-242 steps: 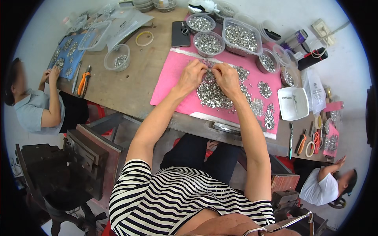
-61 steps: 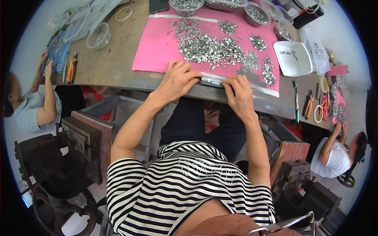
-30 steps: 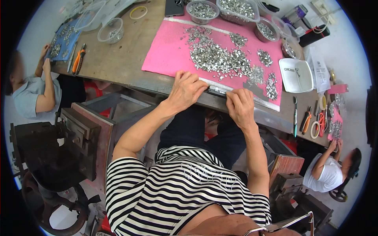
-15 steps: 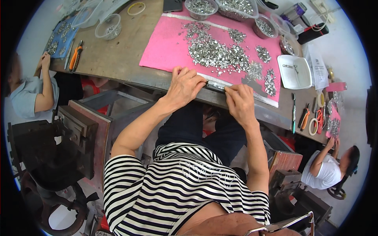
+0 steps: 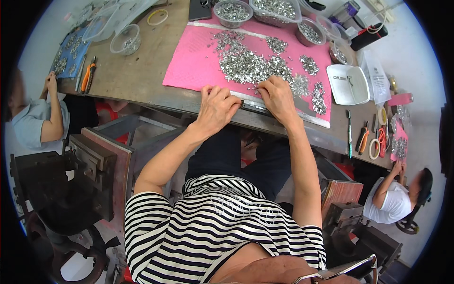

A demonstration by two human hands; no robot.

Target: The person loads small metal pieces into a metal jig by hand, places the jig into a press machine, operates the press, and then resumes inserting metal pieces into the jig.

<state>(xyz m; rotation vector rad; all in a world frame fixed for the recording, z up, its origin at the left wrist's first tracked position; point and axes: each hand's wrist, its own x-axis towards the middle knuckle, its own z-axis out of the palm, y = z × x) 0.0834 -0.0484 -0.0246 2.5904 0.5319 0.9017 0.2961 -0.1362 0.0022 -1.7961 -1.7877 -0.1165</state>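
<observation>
A narrow dark bar (image 5: 255,107) with a shiny strip along its top lies at the table's front edge. My left hand (image 5: 216,110) is closed on the bar's left end, with its fingers curled. Just beyond the bar, my right hand (image 5: 280,99) reaches over the pink cloth (image 5: 189,66) with thumb and fingers pinched together. Its fingertips are at the near side of a pile of small silvery metal pieces (image 5: 253,66). Whatever they pinch is too small to make out. Smaller heaps of metal bits, including a heap of thin ones (image 5: 299,86), lie to the right.
Plastic tubs of metal pieces (image 5: 232,14) line the far side. A white tray (image 5: 336,94) stands right, near a toothbrush (image 5: 349,135) and orange-handled pliers (image 5: 363,139). More pliers (image 5: 88,78) lie left. Two people sit at the table's ends.
My right hand has left the bar's right end and moved forward and left to the metal pieces. The left hand stays at the bar. The whole view has shifted slightly.
</observation>
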